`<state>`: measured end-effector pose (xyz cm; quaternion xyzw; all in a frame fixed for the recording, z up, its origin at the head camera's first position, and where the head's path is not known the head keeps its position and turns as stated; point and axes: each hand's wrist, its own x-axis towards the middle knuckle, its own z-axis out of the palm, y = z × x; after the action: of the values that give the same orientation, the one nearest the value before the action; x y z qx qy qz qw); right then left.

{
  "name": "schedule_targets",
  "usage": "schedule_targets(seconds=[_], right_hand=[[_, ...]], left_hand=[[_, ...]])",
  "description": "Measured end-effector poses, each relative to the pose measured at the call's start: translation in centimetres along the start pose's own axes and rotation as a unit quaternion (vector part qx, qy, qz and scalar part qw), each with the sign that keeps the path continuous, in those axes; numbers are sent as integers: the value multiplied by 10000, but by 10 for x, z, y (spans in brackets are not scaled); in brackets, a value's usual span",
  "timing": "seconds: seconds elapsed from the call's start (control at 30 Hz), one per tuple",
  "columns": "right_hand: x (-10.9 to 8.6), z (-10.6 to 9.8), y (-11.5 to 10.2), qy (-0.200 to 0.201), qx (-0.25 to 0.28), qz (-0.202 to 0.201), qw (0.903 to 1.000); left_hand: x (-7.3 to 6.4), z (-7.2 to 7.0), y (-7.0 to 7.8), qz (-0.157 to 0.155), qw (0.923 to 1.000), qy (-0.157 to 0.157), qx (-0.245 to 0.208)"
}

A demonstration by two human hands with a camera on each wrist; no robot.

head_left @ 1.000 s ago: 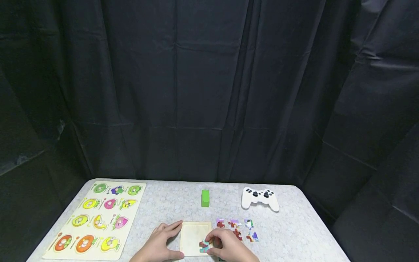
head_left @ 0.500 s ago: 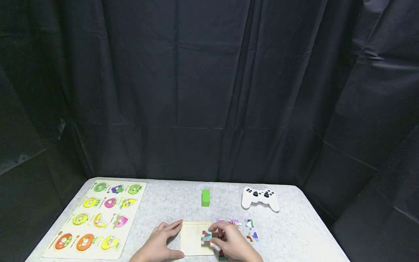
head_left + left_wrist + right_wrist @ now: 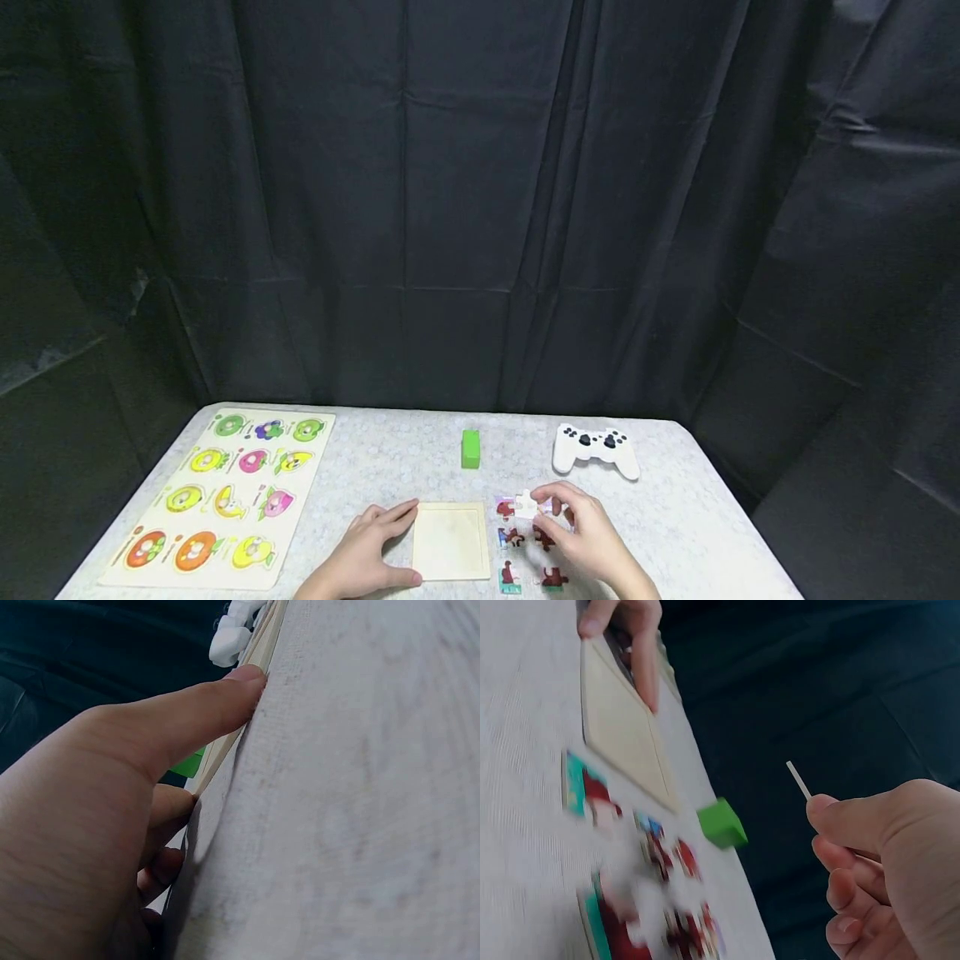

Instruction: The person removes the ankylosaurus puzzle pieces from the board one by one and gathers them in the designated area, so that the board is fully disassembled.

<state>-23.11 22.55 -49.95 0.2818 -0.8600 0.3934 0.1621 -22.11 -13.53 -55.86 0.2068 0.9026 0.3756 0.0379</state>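
My left hand [image 3: 363, 554] rests against the left side of a square wooden puzzle tray [image 3: 488, 542], thumb at the near corner and a finger at the far one. In the left wrist view the thumb [image 3: 202, 712] lies fairly straight along the tray's edge. My right hand [image 3: 588, 537] pinches a jigsaw piece [image 3: 527, 504], its pale plain side showing in the head view. In the right wrist view that piece [image 3: 798, 778] is edge-on, raised off the table. Below it lie several jigsaw pieces [image 3: 510, 577], some partly hidden by the hand.
A green block [image 3: 470, 450] stands beyond the tray. A white game controller [image 3: 596, 450] lies at the back right. On the left is a fruit puzzle board [image 3: 243, 500]. Dark cloth [image 3: 465, 208] hangs behind the table.
My right hand lifted a red-and-turquoise piece off the tray and moved right over the loose pieces. It now holds a piece showing a pale side; whether the same one, I cannot tell. Left hand stayed.
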Motion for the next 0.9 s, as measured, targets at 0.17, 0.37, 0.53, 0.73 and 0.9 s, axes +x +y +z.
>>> schedule_targets(seconds=[0.17, 0.37, 0.53, 0.73, 0.9], right_hand=[[-23, -15, 15, 195, -261, -156, 9993], [-53, -28, 32, -509, -150, 325, 9981], [-70, -40, 42, -1358, 39, 1399, 9808], [-84, -47, 55, -1448, -213, 1479, 9781], [-92, -47, 69, -1368, -382, 1352, 9806]], left_hand=[[0, 0, 0, -19, 10000, -21, 50], [-1, -2, 2, -24, 10000, 29, 69], [0, -1, 1, -34, 10000, -24, -6], [1, 0, -1, -58, 9999, -55, -88], [0, 0, -1, -25, 9999, -45, -132]])
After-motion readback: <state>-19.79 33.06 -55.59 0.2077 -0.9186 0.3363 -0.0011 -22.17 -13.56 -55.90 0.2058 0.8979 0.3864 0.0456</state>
